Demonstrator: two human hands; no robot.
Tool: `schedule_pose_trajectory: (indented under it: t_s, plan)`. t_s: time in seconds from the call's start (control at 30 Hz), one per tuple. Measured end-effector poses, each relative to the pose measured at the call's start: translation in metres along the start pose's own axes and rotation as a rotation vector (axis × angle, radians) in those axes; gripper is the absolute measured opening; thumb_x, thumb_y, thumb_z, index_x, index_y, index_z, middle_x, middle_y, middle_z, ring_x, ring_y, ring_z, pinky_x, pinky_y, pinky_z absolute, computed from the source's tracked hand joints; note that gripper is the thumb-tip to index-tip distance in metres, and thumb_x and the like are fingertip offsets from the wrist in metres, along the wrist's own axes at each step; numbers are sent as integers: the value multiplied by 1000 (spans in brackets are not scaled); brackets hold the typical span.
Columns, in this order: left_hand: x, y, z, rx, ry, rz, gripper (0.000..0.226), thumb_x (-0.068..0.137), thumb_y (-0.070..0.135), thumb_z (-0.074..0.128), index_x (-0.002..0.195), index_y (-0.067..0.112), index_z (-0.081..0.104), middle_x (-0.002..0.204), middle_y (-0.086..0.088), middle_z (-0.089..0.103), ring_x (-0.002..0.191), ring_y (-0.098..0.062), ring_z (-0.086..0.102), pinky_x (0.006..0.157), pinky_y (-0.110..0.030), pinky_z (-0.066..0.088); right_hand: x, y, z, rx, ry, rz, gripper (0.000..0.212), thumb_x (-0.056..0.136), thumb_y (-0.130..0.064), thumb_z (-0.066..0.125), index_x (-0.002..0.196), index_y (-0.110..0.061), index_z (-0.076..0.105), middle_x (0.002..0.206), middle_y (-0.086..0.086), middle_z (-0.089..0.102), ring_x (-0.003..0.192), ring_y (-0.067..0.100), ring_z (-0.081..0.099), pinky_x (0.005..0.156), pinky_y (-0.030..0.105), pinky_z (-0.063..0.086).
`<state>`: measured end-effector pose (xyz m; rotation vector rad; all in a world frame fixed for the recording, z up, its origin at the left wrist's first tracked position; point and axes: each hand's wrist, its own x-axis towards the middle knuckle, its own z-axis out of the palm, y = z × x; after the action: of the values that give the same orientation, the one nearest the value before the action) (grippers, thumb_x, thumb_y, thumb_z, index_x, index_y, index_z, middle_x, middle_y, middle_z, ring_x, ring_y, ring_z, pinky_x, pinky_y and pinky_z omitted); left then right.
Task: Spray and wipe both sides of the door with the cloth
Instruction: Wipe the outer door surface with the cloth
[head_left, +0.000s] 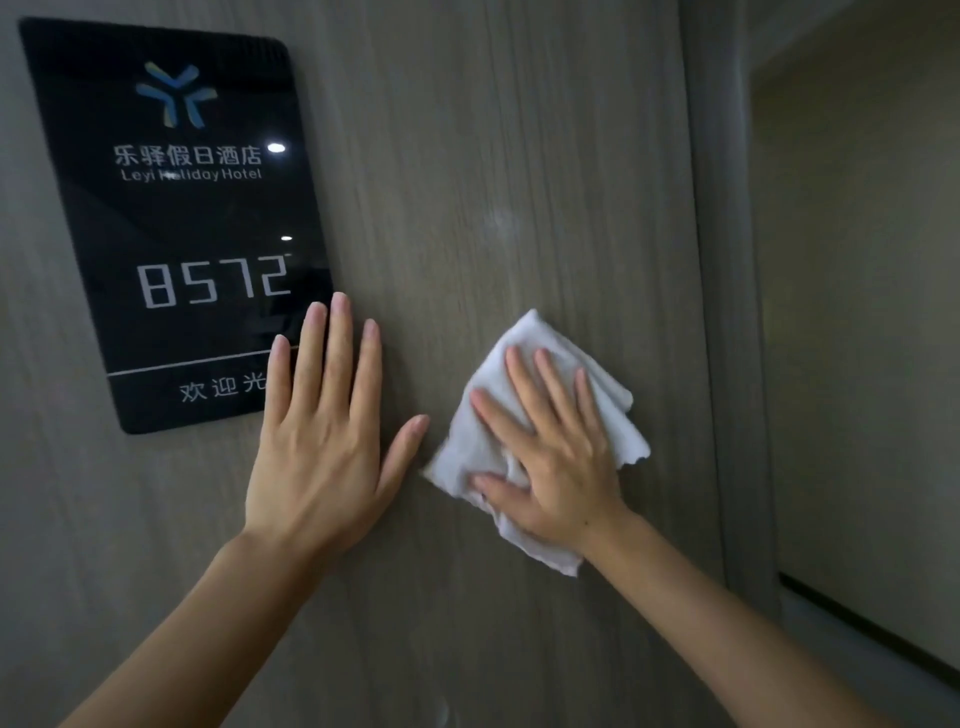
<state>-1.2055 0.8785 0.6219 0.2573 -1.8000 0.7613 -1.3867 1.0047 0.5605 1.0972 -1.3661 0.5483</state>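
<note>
right hand (558, 457) flat on cloth (524, 415) | door (519, 182) — left hand (322, 441) braced

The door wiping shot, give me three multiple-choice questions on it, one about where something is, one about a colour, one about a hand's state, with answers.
1. Where is the black room sign?
A. Left of the cloth
B. Right of the cloth
C. Below both hands

2. What colour is the cloth?
A. Blue
B. White
C. Yellow

3. How is the left hand?
A. Gripping a spray bottle
B. Curled into a fist
C. Flat against the door, fingers straight

Answers:
1 A: the sign sits up left, its corner behind the left fingertips.
2 B: the cloth under the right hand is white.
3 C: palm and fingers lie spread.
</note>
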Motion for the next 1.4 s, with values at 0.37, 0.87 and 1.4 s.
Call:
schedule_pose_trajectory:
  t_s: [0.37, 0.87, 1.4]
  plan:
    - [0, -1, 0, -10, 1, -2, 75, 99, 51, 27, 149, -4, 22, 158, -26, 13, 148, -36, 8, 121, -47, 2, 95, 47, -6, 7, 137, 503, 73, 94, -66, 29, 152, -21, 34, 160, 16, 23, 148, 37, 19, 118, 58, 15]
    - [-1, -3, 0, -79, 35, -28, 76, 101, 53, 19, 149, -6, 19, 157, -28, 13, 147, -37, 9, 122, -46, 3, -13, -25, 3, -2, -136, -318, 72, 89, -72, 41, 150, -38, 26, 163, 1, 12, 152, 24, 9, 121, 54, 8]
    - [-1, -4, 1, -52, 28, -16, 75, 101, 52, 20, 149, -6, 21, 156, -28, 14, 147, -39, 10, 122, -47, 4, 88, 0, -3, -7, 117, 314, 68, 99, -62, 24, 153, -20, 31, 160, 16, 21, 149, 37, 17, 120, 55, 12]
